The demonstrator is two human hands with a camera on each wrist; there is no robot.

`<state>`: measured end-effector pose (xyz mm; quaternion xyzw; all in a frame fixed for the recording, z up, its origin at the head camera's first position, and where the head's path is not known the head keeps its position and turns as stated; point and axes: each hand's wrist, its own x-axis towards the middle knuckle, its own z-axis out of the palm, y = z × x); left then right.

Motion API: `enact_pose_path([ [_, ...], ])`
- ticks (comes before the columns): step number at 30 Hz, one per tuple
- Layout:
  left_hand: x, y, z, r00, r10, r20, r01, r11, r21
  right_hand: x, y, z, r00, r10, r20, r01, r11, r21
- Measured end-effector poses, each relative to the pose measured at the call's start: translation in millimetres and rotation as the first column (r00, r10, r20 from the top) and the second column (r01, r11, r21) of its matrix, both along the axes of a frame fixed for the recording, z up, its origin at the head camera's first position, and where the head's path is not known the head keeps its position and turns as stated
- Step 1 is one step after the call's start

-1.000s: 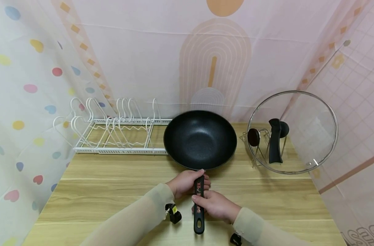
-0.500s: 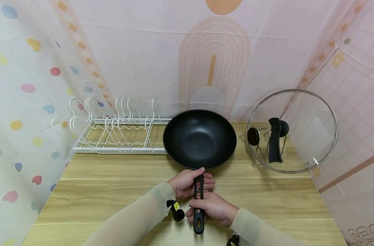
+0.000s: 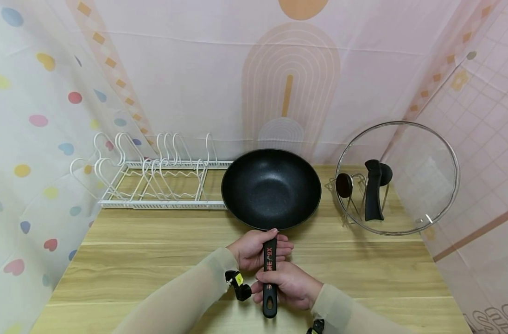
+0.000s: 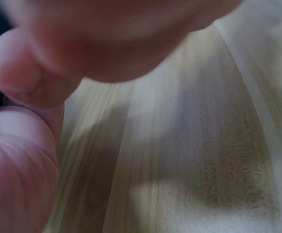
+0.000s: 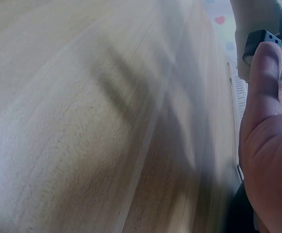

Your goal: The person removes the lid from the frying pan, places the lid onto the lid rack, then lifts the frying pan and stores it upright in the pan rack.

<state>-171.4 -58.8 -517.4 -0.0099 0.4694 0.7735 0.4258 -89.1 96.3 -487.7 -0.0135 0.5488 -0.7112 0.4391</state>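
Observation:
A black wok [image 3: 271,190] faces the camera with its handle [image 3: 269,301] toward the person. The left hand [image 3: 250,250] holds the handle near the pan, thumb along its top end and fingers stretched out beneath, palm up. Closer to the handle's end, the right hand [image 3: 295,284] has its thumb across the top and fingers underneath, their tips showing on the left side. Part of the left hand [image 4: 22,170] fills the left edge of the left wrist view. In the right wrist view, the right hand [image 5: 272,150] shows at the right edge with its thumb extended.
A white wire rack [image 3: 166,204] stands at the back left, its right end behind the wok. At the right, a glass lid [image 3: 421,185] with a black handle leans on a small metal stand [image 3: 350,208]. Patterned curtains hang behind and at both sides.
Both hands' fingers have spread and reach farther out past the handle, and the right hand has shifted slightly left. The wok stays in nearly the same place.

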Motion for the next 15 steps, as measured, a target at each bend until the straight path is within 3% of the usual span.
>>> enact_pose_path([
  [15,-0.2,-1.7,4.3,1.000,-0.021,0.018,0.021,1.000,-0.009,-1.3,4.9,-3.4,0.999,0.035,-0.004,-0.035,0.998,-0.059],
])
